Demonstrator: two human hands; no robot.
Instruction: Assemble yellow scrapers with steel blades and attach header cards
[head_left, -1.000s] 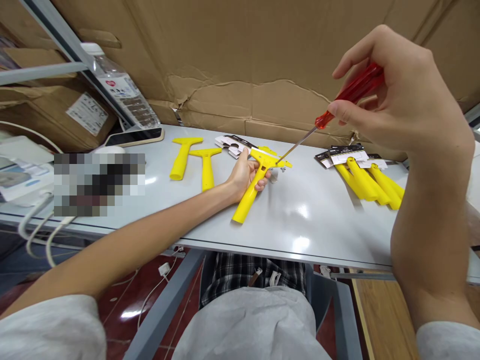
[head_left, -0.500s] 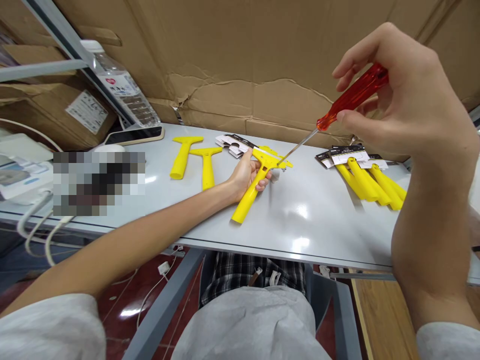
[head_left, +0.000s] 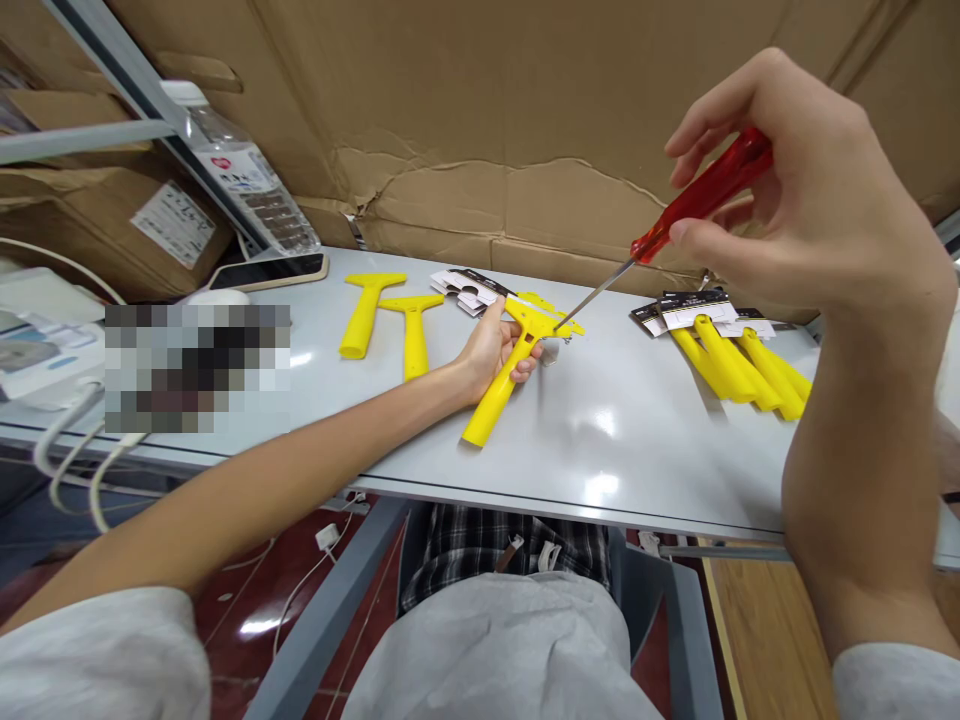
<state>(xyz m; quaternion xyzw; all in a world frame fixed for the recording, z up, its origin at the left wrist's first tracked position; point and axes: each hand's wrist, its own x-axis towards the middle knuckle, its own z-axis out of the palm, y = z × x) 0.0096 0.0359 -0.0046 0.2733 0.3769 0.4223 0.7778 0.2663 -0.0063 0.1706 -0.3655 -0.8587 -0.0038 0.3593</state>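
My left hand [head_left: 487, 350] is wrapped round a yellow T-shaped scraper handle [head_left: 499, 395] over the middle of the table. A red screwdriver [head_left: 705, 195] is gripped in my right hand [head_left: 795, 190], and its metal tip meets the right part of the scraper's head. Just behind the held piece lie more yellow parts and white-and-black cards [head_left: 469, 290]. Two yellow handles, one at the back [head_left: 364, 315] and one nearer [head_left: 415, 335], rest to the left. On the right are several yellow handles [head_left: 739, 370] with packaging cards [head_left: 697, 308] at their heads.
The white table [head_left: 600, 450] has a tall cardboard sheet [head_left: 525, 120] behind it. At the left stand a plastic bottle [head_left: 247, 180], a phone [head_left: 270, 268], a brown box [head_left: 97, 225] and white cables [head_left: 64, 440]. A blurred-out patch covers something there.
The screwdriver and my right hand have shifted very slightly; the tip stays at the scraper's head. My left hand keeps its hold.
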